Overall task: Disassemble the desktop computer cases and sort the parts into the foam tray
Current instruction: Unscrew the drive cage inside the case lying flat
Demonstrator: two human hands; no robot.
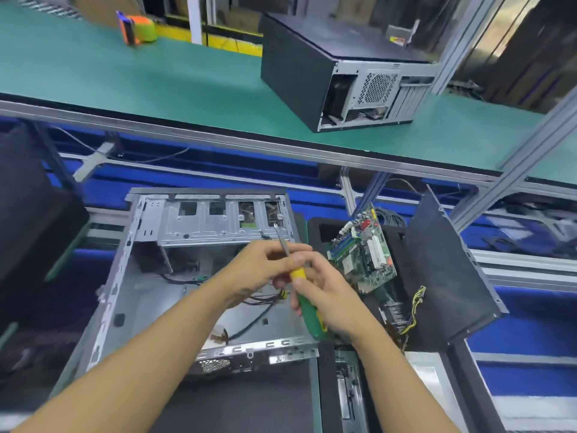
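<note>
The right hand [327, 295] grips the green-and-yellow screwdriver [307, 314] by its handle, and the left hand [262, 267] pinches its metal shaft. Its tip points at the drive cage [199, 226] of the open case [125, 276]. Just right of the case, a motherboard [362, 254] stands tilted in the foam tray [317, 232], beside a leaning black panel [446, 270].

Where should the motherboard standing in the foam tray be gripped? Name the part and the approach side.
Pinch the motherboard by its top edge, coming from above. It stands tilted in the foam tray with the top edge free, its faces crowded with slots and connectors, and its lower end beside cables.
</note>
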